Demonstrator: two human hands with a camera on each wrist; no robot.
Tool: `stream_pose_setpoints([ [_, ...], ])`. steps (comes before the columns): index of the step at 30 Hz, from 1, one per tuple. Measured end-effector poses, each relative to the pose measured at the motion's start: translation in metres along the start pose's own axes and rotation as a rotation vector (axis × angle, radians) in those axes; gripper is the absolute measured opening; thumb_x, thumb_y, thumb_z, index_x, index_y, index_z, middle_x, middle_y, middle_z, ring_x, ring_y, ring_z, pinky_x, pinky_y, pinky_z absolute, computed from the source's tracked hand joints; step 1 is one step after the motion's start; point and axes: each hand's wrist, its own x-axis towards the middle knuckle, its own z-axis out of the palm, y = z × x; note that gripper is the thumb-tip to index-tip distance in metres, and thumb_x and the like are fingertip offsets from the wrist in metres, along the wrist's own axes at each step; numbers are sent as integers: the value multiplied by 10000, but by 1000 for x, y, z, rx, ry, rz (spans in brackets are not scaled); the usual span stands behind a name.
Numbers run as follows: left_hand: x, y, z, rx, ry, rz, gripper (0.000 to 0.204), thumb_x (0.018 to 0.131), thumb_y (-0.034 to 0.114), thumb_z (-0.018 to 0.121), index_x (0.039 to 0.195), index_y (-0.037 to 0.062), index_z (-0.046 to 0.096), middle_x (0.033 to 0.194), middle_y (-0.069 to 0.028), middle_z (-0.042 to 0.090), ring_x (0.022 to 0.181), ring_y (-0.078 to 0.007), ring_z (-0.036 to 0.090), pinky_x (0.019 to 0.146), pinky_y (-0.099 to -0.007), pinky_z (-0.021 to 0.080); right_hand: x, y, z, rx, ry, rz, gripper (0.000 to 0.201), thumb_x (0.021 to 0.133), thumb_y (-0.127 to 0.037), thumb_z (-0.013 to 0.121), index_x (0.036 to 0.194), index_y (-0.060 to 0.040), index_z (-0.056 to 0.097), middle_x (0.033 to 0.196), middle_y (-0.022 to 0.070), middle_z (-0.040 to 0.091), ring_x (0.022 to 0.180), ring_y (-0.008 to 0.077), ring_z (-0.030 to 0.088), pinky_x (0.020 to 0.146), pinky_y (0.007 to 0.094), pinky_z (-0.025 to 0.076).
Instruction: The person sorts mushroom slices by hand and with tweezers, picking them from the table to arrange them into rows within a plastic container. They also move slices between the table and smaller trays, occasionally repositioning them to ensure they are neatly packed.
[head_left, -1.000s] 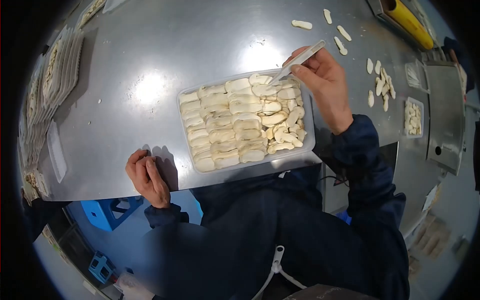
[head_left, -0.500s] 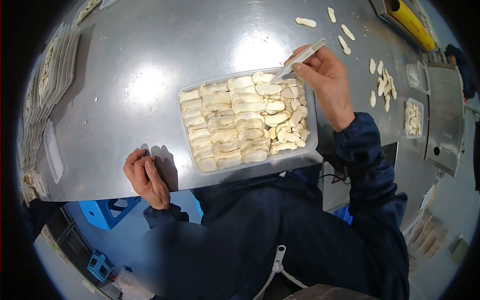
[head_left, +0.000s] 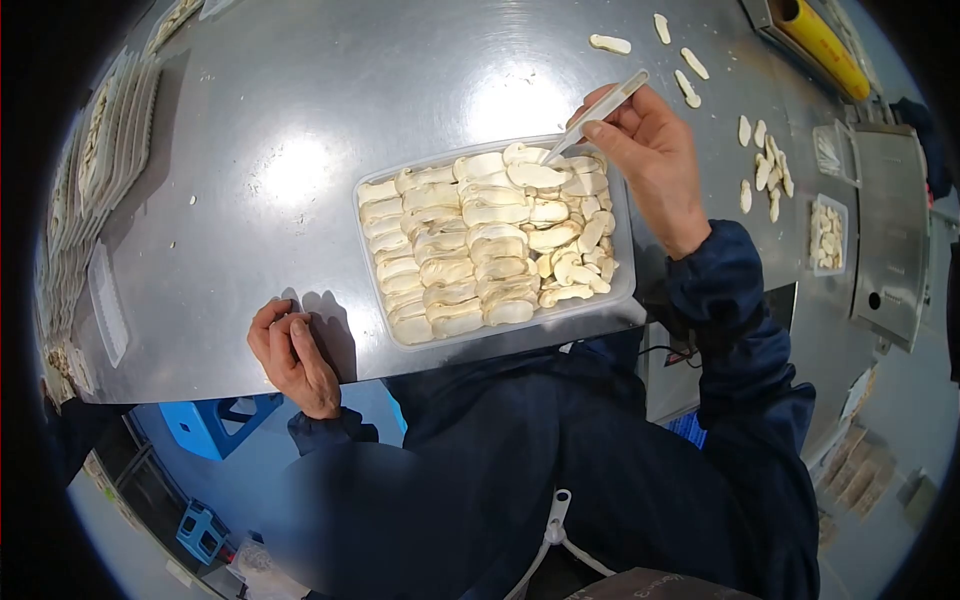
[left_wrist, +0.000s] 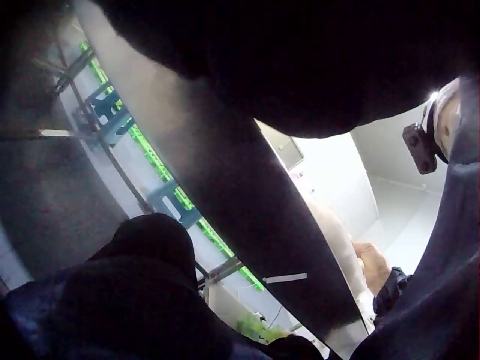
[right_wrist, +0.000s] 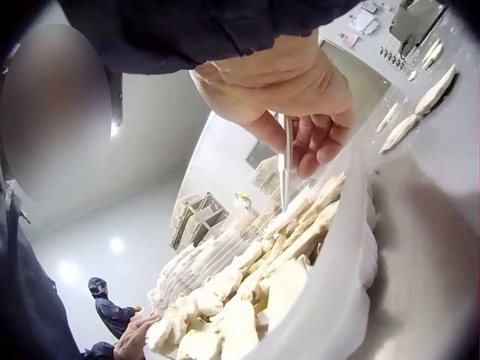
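Nearest the person, the left hand (head_left: 292, 358) rests on the near edge of the steel worktop (head_left: 300, 110), its fingers curled over the rim and its grip holding nothing loose. The left wrist view shows only the dark underside of the worktop and a sleeve, so the fingers cannot be checked there.

Just beyond the edge, to the right of that hand, stands a clear plastic tray (head_left: 369, 262), close to the worktop's near rim. It is packed with pale mushroom slices (head_left: 470, 245), laid in neat overlapping rows on its left and middle, and more loosely heaped at its right end.

At the tray's far right corner is the right hand (head_left: 650, 160). Its grip is closed on a pair of tweezers (head_left: 592, 116), pinched between thumb and fingers, the tool slanting down to the left. The tips reach the top slices at that far corner; in the right wrist view the tweezers (right_wrist: 286, 161) point almost straight down into the slices (right_wrist: 247, 296) beside the tray wall (right_wrist: 337, 285).

Farther off, loose slices (head_left: 762, 172) lie scattered on the worktop to the right, with a few more at the far edge. A small tray of pieces (head_left: 826, 234) sits beside them, and a yellow roll (head_left: 818, 42) lies at the far right. Stacked trays (head_left: 100, 160) line the left side.
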Motion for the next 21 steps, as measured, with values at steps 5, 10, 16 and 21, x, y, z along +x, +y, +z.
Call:
stream_pose_setpoints([
  [5,0,0,0,-10,0,-7,209,1005,121,532,877,-10,633,1148,-146,559,1071,-266,543,907,-354,459,6,-1,-4,-26,-74,-28,205,910,-36,615,1105,23,593,931,65,662,849,110,620,801,264,508],
  [10,1,1,0,-9,2,2,196,998,112,537,880,-11,633,1148,-149,562,1075,-271,546,912,-354,459,15,2,-8,-39,-148,-51,214,910,-40,617,1115,18,595,915,57,660,830,102,622,775,255,513],
  [16,0,1,1,-6,6,-1,190,995,107,538,881,-10,636,1146,-151,565,1075,-275,549,914,-354,461,20,3,-10,-96,-168,-70,221,908,-51,623,1120,9,607,917,64,667,833,111,628,779,264,516],
  [21,1,-2,0,35,0,45,224,1014,132,512,902,-20,633,1160,-138,553,1016,-224,556,859,-316,479,22,8,-12,-126,-171,-88,245,904,-61,636,1139,6,611,944,72,680,855,124,637,788,269,516],
])
